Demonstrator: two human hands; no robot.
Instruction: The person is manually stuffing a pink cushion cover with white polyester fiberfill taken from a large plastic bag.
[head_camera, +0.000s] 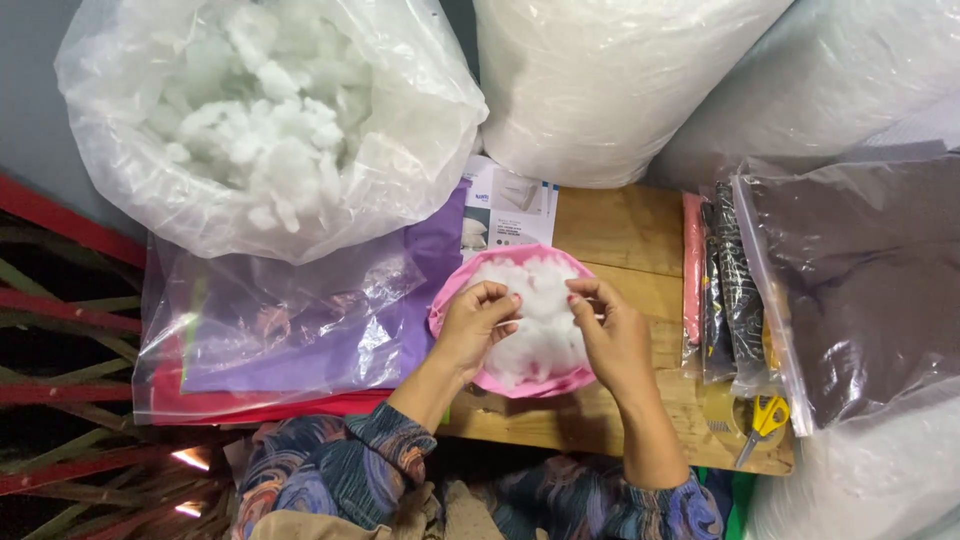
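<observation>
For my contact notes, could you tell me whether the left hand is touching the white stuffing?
Touching: the head view shows the left hand with fingertips pressed into the white stuffing.

single head-worn view, looking steeply down from above, close over the hands at a wooden table (620, 230), bags around the edges

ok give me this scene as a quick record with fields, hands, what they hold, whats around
left hand: fingers pinching white stuffing at the opening of a pink fabric shell
right hand: fingertips gripping the same stuffing from the other side
surface: wooden table
upper left: open clear bag of loose white fibrefill
left of hands: clear bag with purple and red fabric
right: bagged dark fabric
lower right: yellow-handled scissors
</observation>
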